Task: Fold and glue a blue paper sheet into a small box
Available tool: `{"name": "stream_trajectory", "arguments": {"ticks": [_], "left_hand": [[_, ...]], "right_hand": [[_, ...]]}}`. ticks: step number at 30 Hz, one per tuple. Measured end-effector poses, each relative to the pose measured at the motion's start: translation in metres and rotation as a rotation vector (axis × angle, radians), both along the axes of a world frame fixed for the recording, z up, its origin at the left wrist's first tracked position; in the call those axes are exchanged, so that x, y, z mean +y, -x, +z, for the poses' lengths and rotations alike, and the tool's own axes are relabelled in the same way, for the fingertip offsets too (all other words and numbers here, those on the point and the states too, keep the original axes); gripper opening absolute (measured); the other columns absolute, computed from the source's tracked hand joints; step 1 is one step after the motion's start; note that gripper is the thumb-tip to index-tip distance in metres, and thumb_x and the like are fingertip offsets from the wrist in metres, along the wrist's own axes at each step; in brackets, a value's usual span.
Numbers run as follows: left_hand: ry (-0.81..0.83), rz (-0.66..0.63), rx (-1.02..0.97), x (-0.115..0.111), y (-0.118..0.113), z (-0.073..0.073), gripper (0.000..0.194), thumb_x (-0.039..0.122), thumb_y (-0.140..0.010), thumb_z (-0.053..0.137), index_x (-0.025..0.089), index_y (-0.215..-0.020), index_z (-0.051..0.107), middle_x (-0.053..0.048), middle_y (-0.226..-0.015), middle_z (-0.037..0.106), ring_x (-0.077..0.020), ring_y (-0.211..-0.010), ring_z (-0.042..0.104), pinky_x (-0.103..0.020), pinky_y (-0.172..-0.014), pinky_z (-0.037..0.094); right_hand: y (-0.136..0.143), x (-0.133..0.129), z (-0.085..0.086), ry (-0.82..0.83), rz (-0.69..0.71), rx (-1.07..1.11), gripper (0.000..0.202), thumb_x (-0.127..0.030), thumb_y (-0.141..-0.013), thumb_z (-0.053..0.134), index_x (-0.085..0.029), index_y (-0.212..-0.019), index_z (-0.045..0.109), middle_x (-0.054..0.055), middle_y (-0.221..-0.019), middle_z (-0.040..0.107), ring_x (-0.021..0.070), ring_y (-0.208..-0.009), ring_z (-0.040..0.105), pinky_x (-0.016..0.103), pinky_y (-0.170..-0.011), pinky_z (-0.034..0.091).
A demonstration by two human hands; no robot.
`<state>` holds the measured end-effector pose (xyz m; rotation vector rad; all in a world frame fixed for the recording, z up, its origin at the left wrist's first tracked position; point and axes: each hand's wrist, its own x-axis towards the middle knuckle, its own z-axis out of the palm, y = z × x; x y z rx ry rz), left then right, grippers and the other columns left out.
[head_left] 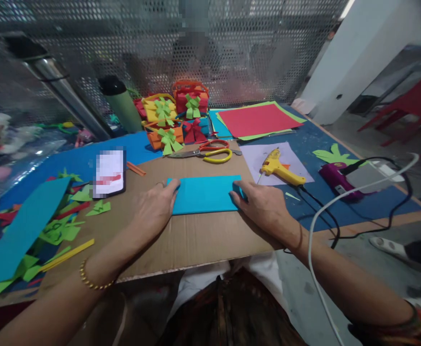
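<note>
A folded blue paper (205, 194) lies flat on the brown cardboard (210, 240) in front of me. My left hand (160, 202) grips its left end, with the thumb on top along the edge. At the right end, my right hand (258, 199) pinches the paper between thumb and fingers. Just beyond the paper rest scissors (215, 154) with red and yellow handles. To the right of them a yellow glue gun (280, 170) lies on a pale purple sheet (300, 161).
Small paper baskets (162, 110) with bows stand at the back, beside stacked coloured sheets (260, 119). Left are a phone (108, 173), green paper scraps (59, 230) and two bottles (124, 105). A purple device (342, 182) and a white cable (313, 259) are on the right.
</note>
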<state>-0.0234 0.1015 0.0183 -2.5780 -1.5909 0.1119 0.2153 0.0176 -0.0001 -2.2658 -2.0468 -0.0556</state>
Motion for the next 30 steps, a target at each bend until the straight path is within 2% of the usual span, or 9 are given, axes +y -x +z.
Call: {"name": "stream_trajectory", "arguments": {"ticks": [4, 6, 9, 12, 16, 20, 24, 27, 30], "left_hand": [[-0.303, -0.177, 0.059, 0.001, 0.001, -0.008, 0.034, 0.018, -0.103, 0.042, 0.018, -0.104, 0.075, -0.018, -0.108, 0.067, -0.0314, -0.092, 0.063, -0.04, -0.073, 0.042], [-0.386, -0.344, 0.009, 0.006, 0.004, -0.015, 0.038, 0.013, -0.102, 0.039, 0.019, -0.112, 0.075, -0.019, -0.117, 0.066, -0.0316, -0.102, 0.06, -0.042, -0.079, 0.042], [-0.368, -0.574, -0.077, 0.016, 0.011, -0.022, 0.046, 0.012, -0.104, 0.035, 0.027, -0.133, 0.067, -0.015, -0.122, 0.064, -0.0271, -0.104, 0.058, -0.039, -0.08, 0.041], [-0.236, -0.687, -0.098, 0.02, 0.017, -0.02, 0.049, 0.013, -0.105, 0.035, 0.034, -0.139, 0.063, -0.01, -0.113, 0.063, -0.0234, -0.096, 0.056, -0.036, -0.08, 0.04], [-0.033, -0.638, -0.058, 0.015, 0.008, -0.001, 0.047, 0.014, -0.102, 0.04, 0.031, -0.137, 0.067, -0.01, -0.108, 0.063, -0.0234, -0.093, 0.055, -0.037, -0.082, 0.04], [0.079, -0.482, -0.056, 0.005, -0.01, 0.014, 0.036, 0.028, -0.102, 0.043, 0.024, -0.117, 0.075, -0.01, -0.103, 0.062, -0.0245, -0.089, 0.055, -0.038, -0.083, 0.041], [0.169, -0.396, -0.142, 0.002, -0.016, 0.008, 0.035, 0.042, -0.103, 0.05, 0.018, -0.124, 0.064, -0.011, -0.11, 0.061, -0.0265, -0.099, 0.057, -0.037, -0.086, 0.043], [0.257, -0.357, -0.192, 0.003, -0.011, 0.0, 0.04, 0.039, -0.103, 0.052, 0.02, -0.138, 0.056, -0.011, -0.116, 0.059, -0.0269, -0.106, 0.055, -0.038, -0.093, 0.043], [0.234, -0.329, -0.181, 0.003, -0.007, -0.007, 0.048, 0.035, -0.103, 0.051, 0.025, -0.15, 0.051, -0.011, -0.122, 0.055, -0.0271, -0.109, 0.053, -0.04, -0.097, 0.041]], "right_hand": [[-0.002, -0.001, 0.002, 0.005, 0.026, -0.034, 0.035, -0.045, -0.105, 0.047, -0.023, -0.119, 0.07, 0.01, -0.108, 0.08, 0.0247, -0.088, 0.073, 0.032, -0.059, 0.021], [-0.003, -0.001, 0.003, 0.003, 0.037, -0.043, 0.036, -0.045, -0.105, 0.047, -0.022, -0.118, 0.071, 0.01, -0.109, 0.079, 0.0242, -0.087, 0.072, 0.032, -0.06, 0.023], [-0.004, 0.001, 0.004, 0.001, 0.056, -0.066, 0.036, -0.044, -0.104, 0.048, -0.021, -0.118, 0.071, 0.01, -0.109, 0.078, 0.0234, -0.085, 0.07, 0.032, -0.061, 0.026], [-0.006, 0.002, 0.005, 0.002, 0.074, -0.084, 0.035, -0.043, -0.104, 0.048, -0.019, -0.117, 0.071, 0.011, -0.108, 0.075, 0.0233, -0.084, 0.068, 0.032, -0.063, 0.028], [-0.007, 0.002, 0.004, -0.016, 0.107, -0.113, 0.035, -0.042, -0.104, 0.048, -0.017, -0.11, 0.071, 0.013, -0.106, 0.072, 0.0245, -0.085, 0.064, 0.034, -0.068, 0.031], [-0.01, 0.005, -0.001, -0.063, 0.162, -0.137, 0.036, -0.041, -0.104, 0.046, -0.016, -0.104, 0.071, 0.014, -0.103, 0.071, 0.0254, -0.085, 0.061, 0.036, -0.075, 0.033], [-0.011, 0.007, -0.006, -0.099, 0.175, -0.136, 0.034, -0.038, -0.104, 0.045, -0.015, -0.107, 0.071, 0.014, -0.102, 0.072, 0.0252, -0.085, 0.061, 0.038, -0.08, 0.032], [-0.011, 0.007, -0.006, -0.091, 0.182, -0.13, 0.033, -0.036, -0.104, 0.046, -0.014, -0.108, 0.07, 0.015, -0.103, 0.074, 0.0261, -0.088, 0.062, 0.038, -0.081, 0.031], [-0.01, 0.006, -0.006, -0.074, 0.184, -0.128, 0.033, -0.037, -0.105, 0.047, -0.013, -0.11, 0.069, 0.015, -0.104, 0.074, 0.0274, -0.091, 0.064, 0.039, -0.082, 0.031]]}}
